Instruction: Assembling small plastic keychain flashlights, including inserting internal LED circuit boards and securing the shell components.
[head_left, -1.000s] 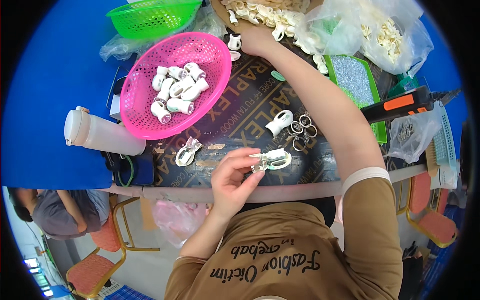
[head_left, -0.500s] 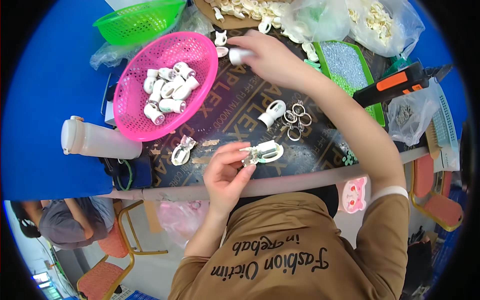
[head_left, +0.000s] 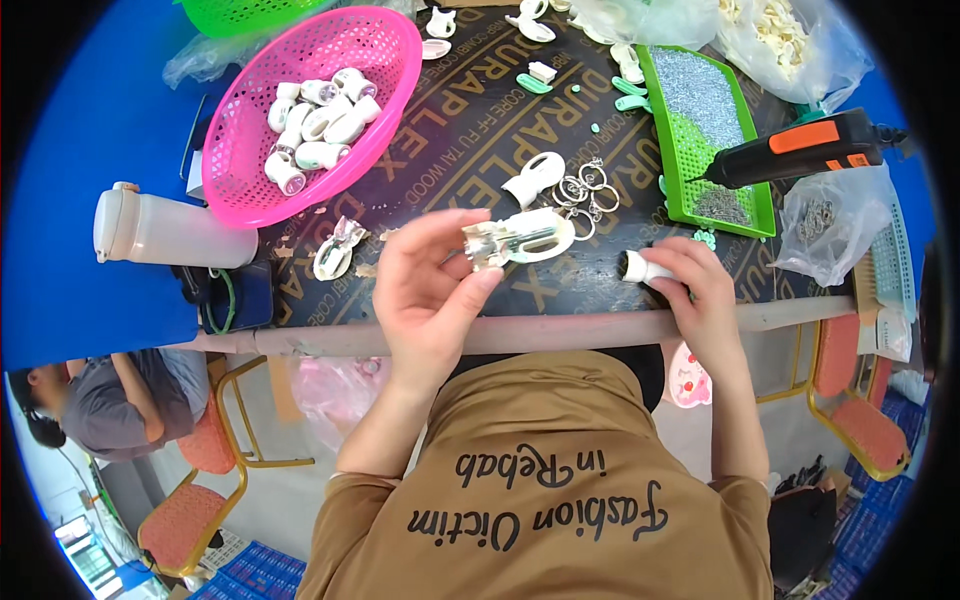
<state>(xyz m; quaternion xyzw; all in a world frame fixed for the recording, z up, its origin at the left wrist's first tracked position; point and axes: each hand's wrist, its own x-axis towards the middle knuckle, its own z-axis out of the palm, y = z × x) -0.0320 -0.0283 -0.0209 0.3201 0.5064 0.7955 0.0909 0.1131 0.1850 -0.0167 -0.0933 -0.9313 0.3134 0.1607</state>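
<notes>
My left hand (head_left: 425, 290) pinches the clear, shiny end of a small white plastic casing half (head_left: 540, 236) with an oval loop. Its inner side faces up, with pale green and metal-looking parts along it. To the right, low over the table's front edge, my right hand (head_left: 698, 285) grips a short white cylindrical plastic piece (head_left: 640, 268); the end toward my left hand is dark. Just beyond the casing half lie a closed white casing (head_left: 534, 180) with a loop and several metal key rings (head_left: 588, 192). Another casing half (head_left: 340, 248) with a clear end rests left of my left hand.
A pink basket (head_left: 395, 100) of white casings stands at the left, beside a white bottle (head_left: 175, 228). At the right, a green tray (head_left: 757, 205) holds small silvery parts, with a black-and-orange electric screwdriver (head_left: 800, 148) over it. Pale green pieces (head_left: 630, 95) lie near the tray.
My right hand has come back from the far side, beside the pink basket, to the front edge, holding a white piece. My left hand keeps its casing half. The whole view has shifted.
</notes>
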